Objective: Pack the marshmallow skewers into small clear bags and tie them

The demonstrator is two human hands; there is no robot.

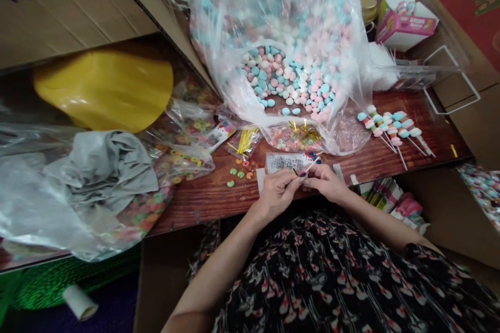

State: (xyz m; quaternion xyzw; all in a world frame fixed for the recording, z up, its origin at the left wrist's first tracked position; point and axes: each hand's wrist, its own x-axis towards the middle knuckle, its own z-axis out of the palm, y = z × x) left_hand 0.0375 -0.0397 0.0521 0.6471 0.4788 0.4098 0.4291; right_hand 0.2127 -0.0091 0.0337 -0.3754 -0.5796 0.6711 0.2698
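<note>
My left hand (278, 191) and my right hand (325, 181) meet at the front edge of the wooden table (219, 195), fingers pinched together on a thin white stick (310, 166) that points up and right. Just beyond them lies a small printed clear packet (285, 161). A big clear plastic bag (285, 47) of pink, blue and white round candies gapes open behind it. Several finished candy sticks (392, 127) lie to the right. A small bag with gold twist ties (244, 140) and a few loose coloured ring candies (238, 174) lie to the left.
Bags of coloured ring candy (179, 161) and a grey cloth (103, 169) cover the left side under a yellow plastic object (105, 88). Cardboard boxes (70, 0) stand at back left and right. A pink and white carton (404, 15) sits at the back right.
</note>
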